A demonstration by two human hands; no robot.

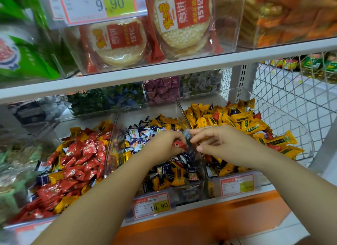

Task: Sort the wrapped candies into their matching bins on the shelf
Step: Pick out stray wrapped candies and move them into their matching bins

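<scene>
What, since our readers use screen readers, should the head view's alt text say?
A person's left hand grips a red candy over the middle bin of mixed dark-blue and yellow candies, with the right hand close beside it. The left bin holds mostly red, the right bin mostly yellow.

Single head-worn wide-angle view. Faces forward and down, close to candy bins (111, 149) on lower tier. Left hand (165, 144), right hand (217, 140) centre frame, forearms enter from bottom. Upper shelf board (164, 69) crosses top third, tilted.
</scene>
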